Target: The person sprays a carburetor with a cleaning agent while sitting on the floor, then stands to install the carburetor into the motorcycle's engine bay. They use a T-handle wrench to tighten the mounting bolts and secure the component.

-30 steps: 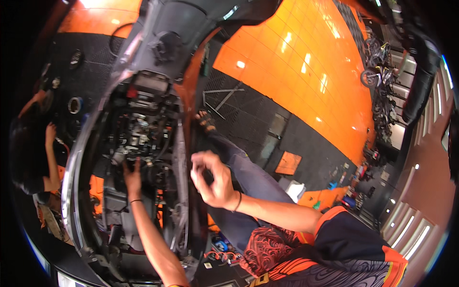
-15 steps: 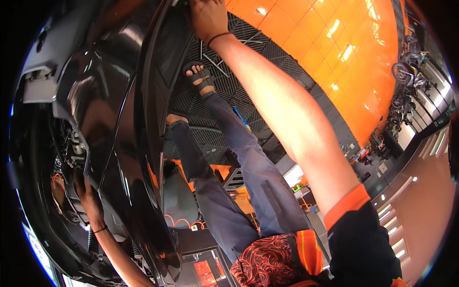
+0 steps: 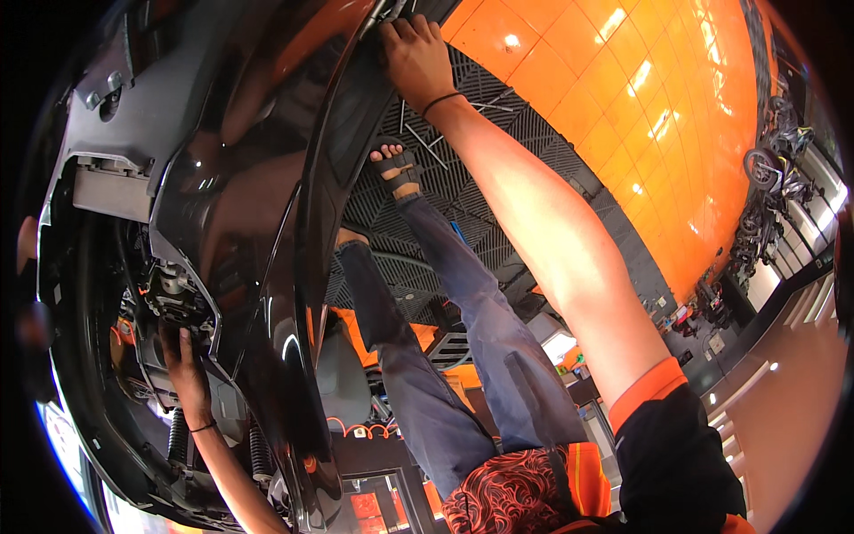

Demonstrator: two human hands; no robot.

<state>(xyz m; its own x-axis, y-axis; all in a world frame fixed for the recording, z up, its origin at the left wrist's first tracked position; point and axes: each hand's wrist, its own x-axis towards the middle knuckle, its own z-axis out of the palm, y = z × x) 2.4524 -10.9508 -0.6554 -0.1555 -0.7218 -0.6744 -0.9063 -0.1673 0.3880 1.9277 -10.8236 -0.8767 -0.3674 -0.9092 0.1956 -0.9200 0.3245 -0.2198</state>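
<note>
Near left hand (image 3: 189, 374), fingers extended, inserted in scooter (image 3: 133, 142); far right hand (image 3: 418, 67) curled at panel (image 3: 267, 133) edge; holds indiscernible; pinching best avoided.

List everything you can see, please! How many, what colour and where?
Scooter: one, glossy black, left half
Coil springs: two, dark, lower left
Parked motorcycles: several, mostly dark, far right
Smooth floor tiles: many, orange, upper right
Ribbed floor tiles: many, black, upper middle
Metal bars: a few, silvery, on the ribbed tiles
Coiled hose: one, orange, lower middle
Sandal: one clear, dark, upper middle
Trousers: one pair, blue-grey, middle
Shirt: one, black and orange, bottom
Left hand: one, dark wristband, inside scooter's opening
Right hand: one, dark wristband, at scooter's edge
</note>
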